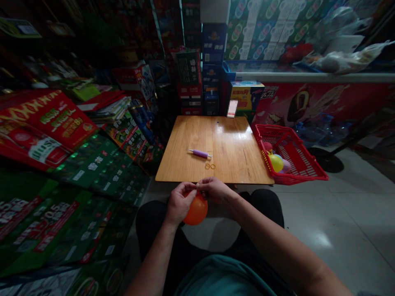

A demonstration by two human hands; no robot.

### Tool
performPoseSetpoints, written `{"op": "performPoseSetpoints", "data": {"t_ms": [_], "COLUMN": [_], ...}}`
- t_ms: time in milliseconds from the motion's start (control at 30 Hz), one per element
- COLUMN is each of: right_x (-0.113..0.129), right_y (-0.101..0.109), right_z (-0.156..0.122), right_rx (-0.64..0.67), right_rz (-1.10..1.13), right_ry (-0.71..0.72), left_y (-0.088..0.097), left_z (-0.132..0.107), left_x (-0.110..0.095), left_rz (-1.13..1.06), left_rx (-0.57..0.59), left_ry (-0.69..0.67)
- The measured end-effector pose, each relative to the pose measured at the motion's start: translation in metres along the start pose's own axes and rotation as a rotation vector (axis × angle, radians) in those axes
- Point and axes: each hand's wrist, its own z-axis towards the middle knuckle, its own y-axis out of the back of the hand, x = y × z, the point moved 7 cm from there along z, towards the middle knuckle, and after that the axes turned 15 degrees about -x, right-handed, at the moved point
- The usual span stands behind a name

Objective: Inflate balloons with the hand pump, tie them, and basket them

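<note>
An inflated orange balloon (195, 210) hangs below my two hands, just in front of the table's near edge. My left hand (181, 201) is closed around the top of the balloon, thumb and fingers at its neck. Beside it, my right hand (212, 189) pinches at the same neck; the fingertips of both hands nearly meet there, and the knot or opening is hidden by them. On the wooden table (234, 160) lies a purple and white hand pump (200, 154). A few yellow rubber bands (210, 166) rest nearer to me.
At the table's right side a red basket (296, 152) holds several balloons, among them a yellow balloon (276, 163). Stacked green beer cartons (92, 164) stand close on the left. Boxes (243, 96) and a chest freezer (308, 78) are behind the table.
</note>
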Motion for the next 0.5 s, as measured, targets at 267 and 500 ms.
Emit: {"op": "performPoseSetpoints", "data": {"t_ms": [267,500], "right_x": [0.015,0.013], "right_y": [-0.006,-0.004], "right_z": [-0.007,-0.012], "right_rx": [-0.073,-0.073], "right_rz": [-0.213,-0.001], "right_ry": [0.27,0.153], "left_y": [-0.004,0.008], "left_z": [0.004,0.012], "left_x": [-0.017,0.022], "left_rz": [0.326,-0.287], "left_rx": [-0.038,-0.116], "left_ry": [-0.255,0.322]}}
